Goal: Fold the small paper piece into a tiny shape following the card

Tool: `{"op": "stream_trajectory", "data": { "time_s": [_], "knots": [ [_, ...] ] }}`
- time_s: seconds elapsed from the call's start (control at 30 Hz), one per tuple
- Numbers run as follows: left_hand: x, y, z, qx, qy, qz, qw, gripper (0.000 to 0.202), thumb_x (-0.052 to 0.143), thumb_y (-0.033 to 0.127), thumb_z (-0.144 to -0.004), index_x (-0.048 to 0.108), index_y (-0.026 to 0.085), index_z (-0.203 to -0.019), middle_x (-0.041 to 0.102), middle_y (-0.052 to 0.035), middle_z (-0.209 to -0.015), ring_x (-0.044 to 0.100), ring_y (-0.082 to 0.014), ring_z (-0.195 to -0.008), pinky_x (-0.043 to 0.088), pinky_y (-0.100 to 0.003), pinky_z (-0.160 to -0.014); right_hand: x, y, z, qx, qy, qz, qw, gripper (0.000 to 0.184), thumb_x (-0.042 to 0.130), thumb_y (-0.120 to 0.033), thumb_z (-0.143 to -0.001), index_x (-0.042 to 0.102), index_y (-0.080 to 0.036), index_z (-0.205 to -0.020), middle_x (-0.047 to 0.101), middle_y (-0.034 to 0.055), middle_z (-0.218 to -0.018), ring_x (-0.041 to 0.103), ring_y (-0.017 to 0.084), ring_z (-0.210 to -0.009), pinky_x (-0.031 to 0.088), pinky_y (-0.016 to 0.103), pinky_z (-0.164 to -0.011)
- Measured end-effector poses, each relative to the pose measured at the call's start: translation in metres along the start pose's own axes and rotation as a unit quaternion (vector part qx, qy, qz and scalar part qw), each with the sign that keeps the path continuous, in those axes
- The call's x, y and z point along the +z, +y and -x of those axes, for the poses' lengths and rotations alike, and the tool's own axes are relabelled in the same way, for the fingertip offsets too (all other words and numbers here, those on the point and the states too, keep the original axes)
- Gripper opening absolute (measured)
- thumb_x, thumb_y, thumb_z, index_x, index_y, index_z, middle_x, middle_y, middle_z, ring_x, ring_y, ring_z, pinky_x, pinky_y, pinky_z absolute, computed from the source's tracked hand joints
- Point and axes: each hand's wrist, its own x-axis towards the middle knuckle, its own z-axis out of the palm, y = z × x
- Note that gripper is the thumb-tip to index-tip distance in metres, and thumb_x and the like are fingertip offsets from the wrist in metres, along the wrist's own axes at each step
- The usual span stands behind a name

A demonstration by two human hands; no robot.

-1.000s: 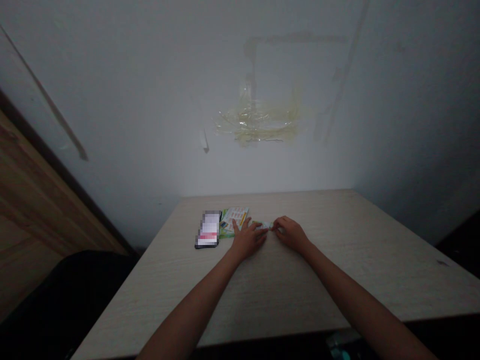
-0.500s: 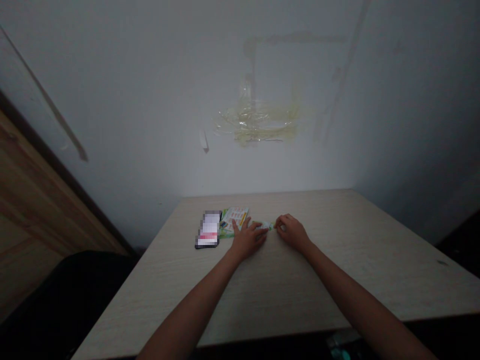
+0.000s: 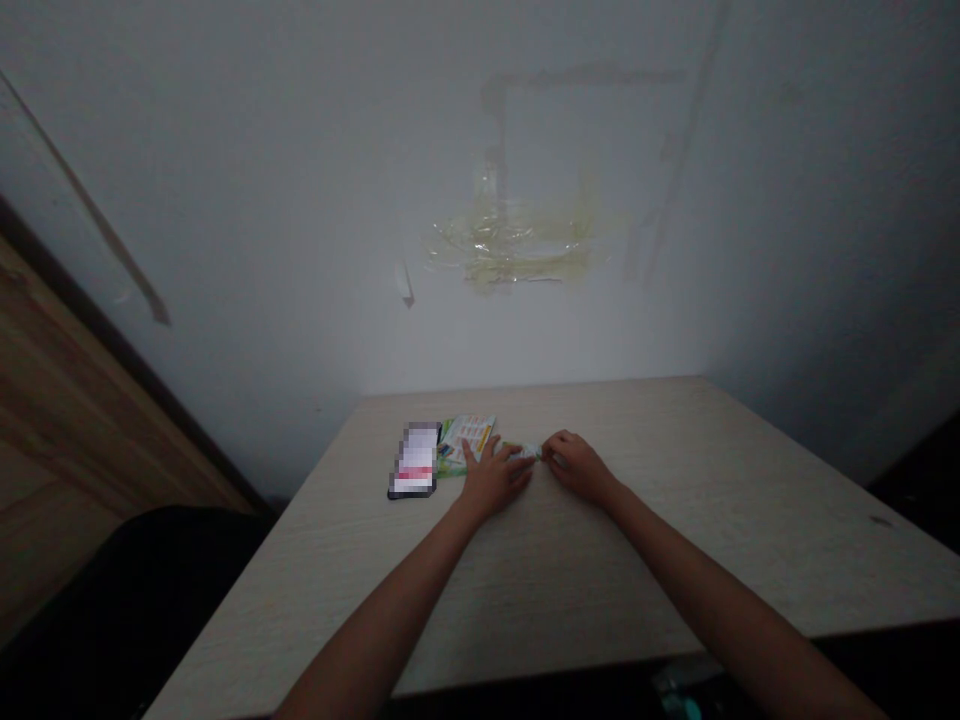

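Your left hand (image 3: 491, 484) lies palm down, fingers spread, its fingertips over the near edge of a printed leaflet (image 3: 469, 437). Your right hand (image 3: 579, 466) is bunched at the right end of a green-and-white strip (image 3: 528, 451); I can't tell whether it grips. Left sits a phone (image 3: 417, 460); beyond, yellowed tape (image 3: 525, 266) marks the wall (image 3: 300, 250).

A rectangular dark-edged phone (image 3: 415, 460) and green-and-white paper leaflet (image 3: 470, 433) lie on the pale wood-grain tabletop (image 3: 637, 580); the left hand (image 3: 491, 480) spreads over the leaflet's edge, the right hand (image 3: 577, 465) curls at a narrow green-white strip (image 3: 528, 452).
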Motion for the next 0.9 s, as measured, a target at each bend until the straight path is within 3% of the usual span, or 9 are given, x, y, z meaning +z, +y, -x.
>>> {"op": "stream_trajectory", "data": {
  "time_s": [0.47, 0.63, 0.9],
  "knots": [
    [-0.002, 0.0017, -0.0002, -0.007, -0.009, -0.008, 1.0, 0.031, 0.045, 0.051, -0.094, 0.057, 0.05, -0.122, 0.055, 0.0059, -0.136, 0.028, -0.0328, -0.138, -0.009, -0.08, -0.1, 0.0024, 0.0058, 0.001, -0.016, 0.004, -0.023, 1.0, 0.018, 0.056, -0.006, -0.08, 0.061, -0.02, -0.09, 0.063, 0.005, -0.095, 0.056, 0.019, -0.093, 0.043, 0.033, -0.086],
    [-0.0021, 0.0008, -0.0002, -0.008, -0.011, -0.005, 1.0, 0.031, 0.045, 0.051, -0.094, 0.057, 0.05, -0.123, 0.055, 0.0058, -0.136, 0.028, -0.0329, -0.139, -0.011, -0.079, -0.1, 0.0023, 0.0063, 0.0008, 0.018, 0.022, -0.04, 0.999, 0.014, 0.056, -0.009, -0.083, 0.062, -0.02, -0.088, 0.062, 0.0046, -0.093, 0.057, 0.018, -0.093, 0.045, 0.032, -0.084],
    [-0.0004, -0.0007, -0.001, -0.009, -0.009, -0.01, 1.0, 0.031, 0.044, 0.051, -0.094, 0.058, 0.051, -0.122, 0.056, 0.0053, -0.135, 0.027, -0.0346, -0.139, -0.011, -0.08, -0.099, 0.0051, 0.0071, -0.0001, 0.059, 0.051, 0.015, 0.997, 0.011, 0.057, -0.013, -0.083, 0.063, -0.021, -0.089, 0.062, 0.0051, -0.093, 0.057, 0.018, -0.092, 0.045, 0.031, -0.084]
  ]
}}
